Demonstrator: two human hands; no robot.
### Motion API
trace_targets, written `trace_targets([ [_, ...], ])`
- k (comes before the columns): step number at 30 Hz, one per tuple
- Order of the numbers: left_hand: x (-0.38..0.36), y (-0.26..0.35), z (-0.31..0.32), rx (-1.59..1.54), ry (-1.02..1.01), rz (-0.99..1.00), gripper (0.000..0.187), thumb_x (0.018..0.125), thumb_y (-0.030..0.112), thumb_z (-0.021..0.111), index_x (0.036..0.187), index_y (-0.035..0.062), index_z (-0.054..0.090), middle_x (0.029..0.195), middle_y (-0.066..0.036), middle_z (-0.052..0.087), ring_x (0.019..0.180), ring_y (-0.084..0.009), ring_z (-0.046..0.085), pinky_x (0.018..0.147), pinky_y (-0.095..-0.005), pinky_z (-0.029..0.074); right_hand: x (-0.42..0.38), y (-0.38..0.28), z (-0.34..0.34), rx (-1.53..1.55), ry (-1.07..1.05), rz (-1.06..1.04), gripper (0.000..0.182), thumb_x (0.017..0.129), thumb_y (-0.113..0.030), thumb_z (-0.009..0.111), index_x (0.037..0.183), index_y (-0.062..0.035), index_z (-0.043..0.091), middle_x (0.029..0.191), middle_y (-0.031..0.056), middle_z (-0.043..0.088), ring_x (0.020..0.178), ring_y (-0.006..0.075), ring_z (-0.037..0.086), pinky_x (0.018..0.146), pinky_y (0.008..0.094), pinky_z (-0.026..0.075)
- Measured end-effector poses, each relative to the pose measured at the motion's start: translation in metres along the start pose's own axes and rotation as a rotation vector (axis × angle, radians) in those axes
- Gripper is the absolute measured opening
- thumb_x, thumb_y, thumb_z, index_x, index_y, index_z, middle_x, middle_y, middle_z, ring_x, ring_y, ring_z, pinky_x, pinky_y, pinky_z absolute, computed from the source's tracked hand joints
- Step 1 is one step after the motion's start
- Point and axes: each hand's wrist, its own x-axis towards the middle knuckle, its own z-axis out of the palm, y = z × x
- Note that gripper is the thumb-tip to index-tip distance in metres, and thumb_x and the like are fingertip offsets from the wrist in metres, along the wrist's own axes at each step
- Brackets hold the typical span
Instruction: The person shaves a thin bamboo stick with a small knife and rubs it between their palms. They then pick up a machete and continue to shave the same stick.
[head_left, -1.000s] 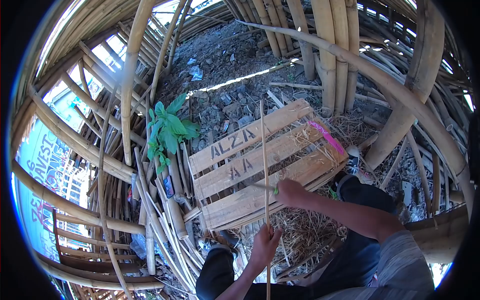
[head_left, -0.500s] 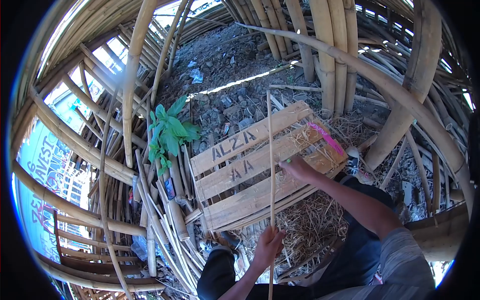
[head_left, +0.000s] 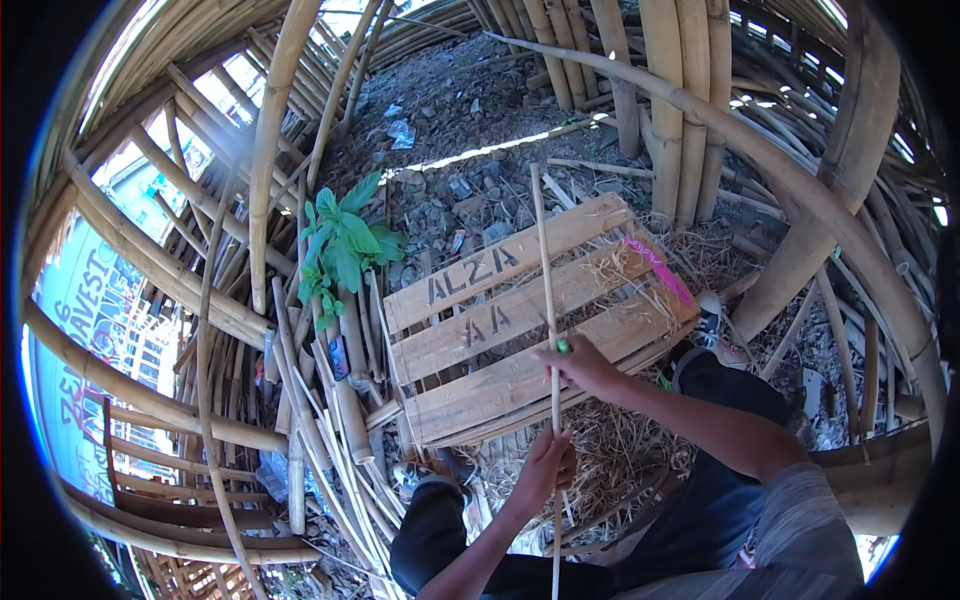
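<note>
A long thin bamboo stick (head_left: 545,240) stands nearly upright in the picture, in front of a slatted wooden crate (head_left: 470,340) marked "ALZA" and "AA". Near its lower part my left hand (head_left: 541,472) is wrapped round it. Just above, my right hand (head_left: 582,365) is closed at the stick, with something small and green showing at its fingers; the rest of that object is hidden. Pale shavings lie on the crate's right side, beside a pink mark (head_left: 658,270).
Straw and shavings (head_left: 630,450) cover the ground between my legs. Bamboo strips (head_left: 335,440) lie to the left, near a green leafy plant (head_left: 345,245). A long curved pole (head_left: 740,130) crosses the upper right, before thick upright poles (head_left: 663,120).
My right hand has moved down along the stick, closer to my left hand, and the green item shows more. My left hand still holds the stick, slightly higher in view.
</note>
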Motion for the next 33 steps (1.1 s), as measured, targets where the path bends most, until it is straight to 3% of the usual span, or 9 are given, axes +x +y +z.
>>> trace_targets([
  [2, 0.001, 0.001, -0.001, 0.316, 0.138, 0.193, 0.015, 0.096, 0.02, 0.04, 0.087, 0.01, 0.033, 0.059, 0.002, 0.035, 0.043, -0.0059, 0.033, 0.038, -0.021, 0.027, -0.008, 0.007, 0.007, -0.18, -0.035, -0.051, 0.049, 0.081, -0.042, 0.06, 0.052, -0.0036, 0.051, 0.043, 0.0012, 0.042, 0.039, 0.0097, 0.039, 0.039, 0.0286, 0.031],
  [3, 0.003, 0.0, -0.004, 0.316, 0.139, 0.189, 0.015, 0.096, 0.02, 0.04, 0.087, 0.01, 0.033, 0.059, 0.002, 0.035, 0.043, -0.0059, 0.033, 0.038, -0.021, 0.027, -0.011, 0.009, 0.01, -0.358, -0.071, -0.104, 0.051, 0.08, -0.044, 0.06, 0.052, -0.0021, 0.051, 0.043, 0.0025, 0.041, 0.041, 0.0116, 0.038, 0.041, 0.0315, 0.032],
  [5, 0.006, -0.002, -0.012, 0.345, 0.208, 0.215, 0.015, 0.095, 0.019, 0.04, 0.086, 0.0082, 0.036, 0.059, 0.003, 0.036, 0.043, -0.006, 0.035, 0.039, -0.0221, 0.029, -0.014, 0.009, 0.014, -0.398, -0.094, -0.038, 0.054, 0.079, -0.047, 0.06, 0.054, -0.0005, 0.052, 0.043, 0.004, 0.04, 0.043, 0.0134, 0.037, 0.044, 0.0352, 0.032],
  [9, 0.007, 0.005, -0.014, 0.14, 0.139, 0.191, 0.015, 0.096, 0.019, 0.038, 0.085, 0.0085, 0.039, 0.058, 0.003, 0.035, 0.042, -0.006, 0.032, 0.038, -0.0217, 0.027, -0.009, 0.001, 0.008, -0.349, -0.227, 0.016, 0.046, 0.078, -0.045, 0.063, 0.06, -0.0029, 0.056, 0.045, -0.0001, 0.042, 0.043, 0.0098, 0.038, 0.043, 0.0302, 0.03],
  [12, 0.006, 0.006, -0.016, 0.045, 0.098, 0.151, 0.02, 0.097, 0.024, 0.034, 0.085, 0.009, 0.04, 0.057, 0.004, 0.031, 0.043, -0.0057, 0.028, 0.04, -0.0213, 0.025, -0.009, -0.008, 0.001, -0.197, -0.316, 0.106, 0.033, 0.077, -0.036, 0.069, 0.072, -0.0043, 0.062, 0.048, -0.0048, 0.041, 0.043, 0.0069, 0.035, 0.042, 0.0267, 0.027],
  [15, 0.005, 0.008, -0.017, -0.04, 0.065, 0.129, 0.024, 0.097, 0.027, 0.032, 0.085, 0.0089, 0.04, 0.057, 0.005, 0.026, 0.045, -0.0057, 0.025, 0.042, -0.0209, 0.025, -0.012, -0.013, 0.002, -0.174, -0.319, 0.107, 0.026, 0.078, -0.03, 0.068, 0.073, -0.0055, 0.061, 0.049, -0.0067, 0.04, 0.044, 0.0039, 0.034, 0.042, 0.0238, 0.024],
  [22, 0.005, 0.007, -0.017, 0.003, 0.02, 0.127, 0.019, 0.097, 0.024, 0.036, 0.087, 0.009, 0.041, 0.059, 0.004, 0.03, 0.046, -0.0051, 0.027, 0.042, -0.0205, 0.026, -0.008, -0.02, -0.004, -0.147, -0.162, -0.037, 0.028, 0.078, -0.027, 0.069, 0.067, -0.0043, 0.056, 0.048, -0.0062, 0.039, 0.04, 0.0028, 0.033, 0.037, 0.0222, 0.023],
  [26, 0.005, 0.004, -0.019, -0.024, 0.01, 0.131, 0.019, 0.097, 0.023, 0.035, 0.087, 0.0087, 0.042, 0.059, 0.004, 0.03, 0.045, -0.0047, 0.026, 0.041, -0.0199, 0.025, -0.003, -0.013, -0.008, -0.201, -0.086, -0.015, 0.03, 0.08, -0.03, 0.066, 0.067, -0.0044, 0.057, 0.047, -0.0057, 0.039, 0.041, 0.0039, 0.032, 0.039, 0.0239, 0.024],
  [33, 0.007, 0.003, -0.032, -0.188, 0.014, 0.148, 0.023, 0.098, 0.026, 0.033, 0.085, 0.0091, 0.043, 0.058, 0.006, 0.027, 0.045, -0.0033, 0.023, 0.039, -0.0189, 0.019, -0.019, 0.006, 0.013, -0.44, -0.22, -0.062, 0.034, 0.084, -0.035, 0.058, 0.076, -0.002, 0.064, 0.049, -0.0031, 0.04, 0.049, 0.0063, 0.035, 0.046, 0.0284, 0.028],
])
